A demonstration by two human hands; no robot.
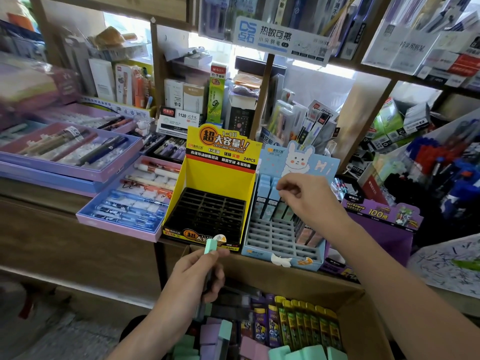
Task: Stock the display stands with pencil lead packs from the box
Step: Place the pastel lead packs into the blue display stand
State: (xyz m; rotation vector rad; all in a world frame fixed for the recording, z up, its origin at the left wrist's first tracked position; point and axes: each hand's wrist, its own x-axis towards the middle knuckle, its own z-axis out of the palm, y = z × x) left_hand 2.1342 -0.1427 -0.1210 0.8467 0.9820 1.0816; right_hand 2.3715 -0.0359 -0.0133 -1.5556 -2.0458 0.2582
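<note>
Mint-capped slim pencil lead pack (209, 249) is gripped in the left hand (194, 279) above the brown cardboard box (259, 271). The right hand (309, 196) pinches a pale-blue pack (272, 201) in the rabbit-printed blue card stand (323, 166), rear row. Nudging it could topple neighbouring packs.

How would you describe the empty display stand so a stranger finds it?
On the wooden counter, above the open box, two stands sit side by side. It is the yellow one with a black slotted tray; unlike the blue rabbit stand, it is empty.
</note>
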